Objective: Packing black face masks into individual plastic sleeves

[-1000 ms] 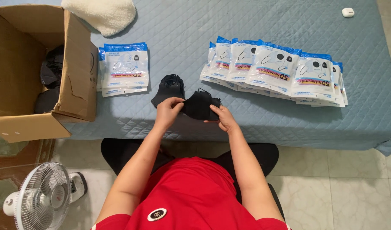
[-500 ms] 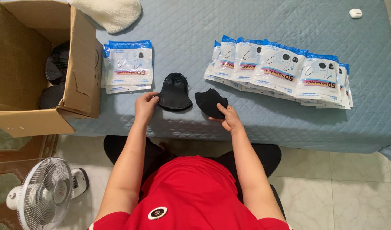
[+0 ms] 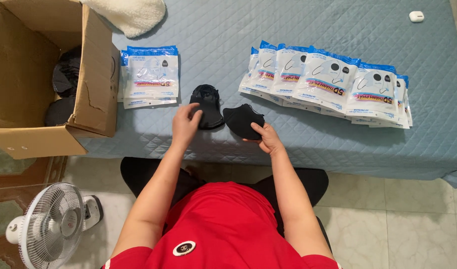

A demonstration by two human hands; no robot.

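At the far left we saw a white electric fan [image 3: 50, 225] standing on the floor, and above it an open cardboard box [image 3: 44, 79] resting on the edge of the desk [image 3: 213, 30], with dark items inside that we could not make out clearly. A cream fleecy cloth [image 3: 129, 14] lay behind the box. Just beside the box's right wall sat a small stack of white and blue packets [image 3: 149, 75]. Next came a black mask [image 3: 206, 105] lying on the quilted blue cover; the left hand [image 3: 185, 124] rested against its left edge, fingers together and curled onto it, though whether they truly pinched it we could not tell. Just beside that mask, seemingly not quite touching it, lay a second black mask [image 3: 242, 120], nearer the desk's front edge. The right hand [image 3: 268, 140] held this one at its lower right corner, fingers closed on the fabric. Behind and to the right of both masks, a long overlapping row of packets [image 3: 328, 82] ran across the desk. Well apart from everything, at the far right corner, lay a small white case [image 3: 416, 16].
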